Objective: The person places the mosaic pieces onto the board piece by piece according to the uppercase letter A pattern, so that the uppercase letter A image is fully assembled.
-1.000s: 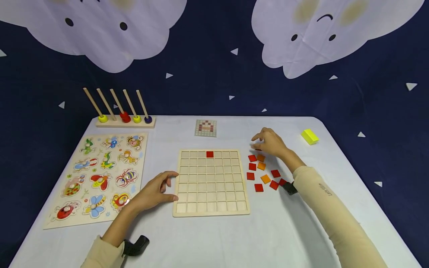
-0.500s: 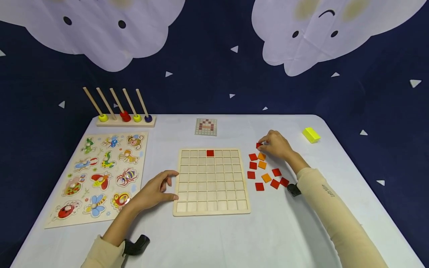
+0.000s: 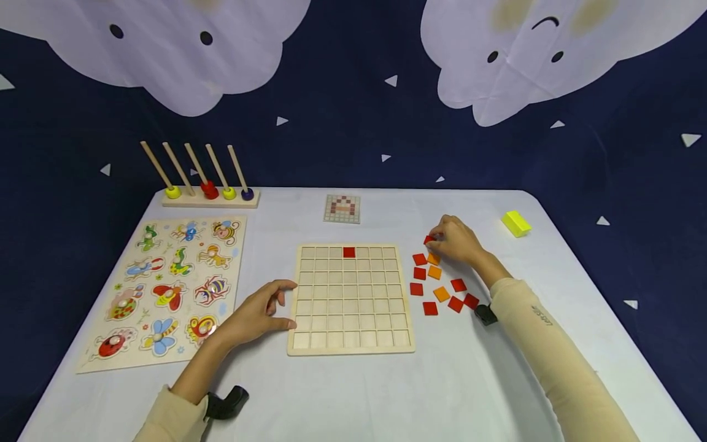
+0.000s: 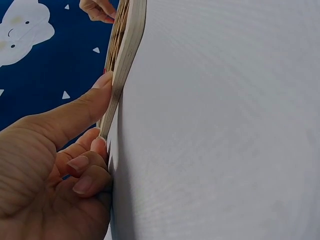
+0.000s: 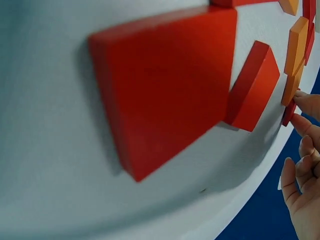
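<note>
Your thing is the red square tile at the far end of the loose pile, right of the grid board. Looks like painted wood: should be light, stiff, hard to break. Faces look smooth, so it might slide a bit under a loose fingertip. Best hold: two opposite side edges; the tiles have enough thickness to give your fingertips something to bite on. Don't press on the flat top, that would likely just skid it over the white tabletop.

Grip: your right hand has it in a narrow pinch, thumb and a finger closed on the tile, the other fingers off it, as the right wrist view shows. Can't tell if the tile is lifted or touching the table. Careful with the orange tile just beside it, nearer you; a sloppy drag could knock it.

Your left hand is spread along the board's left rim, thumb and forefinger well apart, tips touching the wood, no real clamp around it. Board looks flat and rigid, light enough to shift if bumped, so rim contact is a sensible place to steady it. One red tile sits in its far row.
</note>
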Available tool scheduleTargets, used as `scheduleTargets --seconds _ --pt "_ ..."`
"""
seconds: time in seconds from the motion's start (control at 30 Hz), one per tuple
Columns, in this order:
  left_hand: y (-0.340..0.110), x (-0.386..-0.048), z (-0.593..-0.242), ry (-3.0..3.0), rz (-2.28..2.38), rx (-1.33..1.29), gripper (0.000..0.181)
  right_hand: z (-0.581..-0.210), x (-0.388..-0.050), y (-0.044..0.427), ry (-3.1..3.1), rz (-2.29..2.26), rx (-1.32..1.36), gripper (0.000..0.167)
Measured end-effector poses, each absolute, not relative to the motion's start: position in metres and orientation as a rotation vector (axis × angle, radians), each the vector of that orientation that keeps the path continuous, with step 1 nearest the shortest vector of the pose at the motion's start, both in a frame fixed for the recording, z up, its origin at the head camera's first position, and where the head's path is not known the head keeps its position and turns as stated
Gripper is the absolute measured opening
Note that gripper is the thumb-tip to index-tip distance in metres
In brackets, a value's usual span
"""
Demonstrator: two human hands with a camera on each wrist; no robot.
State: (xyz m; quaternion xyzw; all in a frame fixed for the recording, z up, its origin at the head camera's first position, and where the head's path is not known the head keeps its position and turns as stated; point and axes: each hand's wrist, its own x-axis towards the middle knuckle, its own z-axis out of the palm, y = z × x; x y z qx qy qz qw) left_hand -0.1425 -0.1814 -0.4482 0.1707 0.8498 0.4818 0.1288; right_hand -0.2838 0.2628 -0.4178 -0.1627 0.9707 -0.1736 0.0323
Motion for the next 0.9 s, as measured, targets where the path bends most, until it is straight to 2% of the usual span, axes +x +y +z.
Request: scheduleTargets --seconds 0.4,0.9 --pt "-0.181 -0.144 -0.451 2.487 1.388 0.500 0.069 -0.406 -0.280 0.246 3.016 -0.560 -0.606 0.028" --pt "-0.180 -0.144 -0.450 2.497 1.387 0.512 0.069 -0.400 -0.268 0.177 2.927 -0.621 -0.837 0.029"
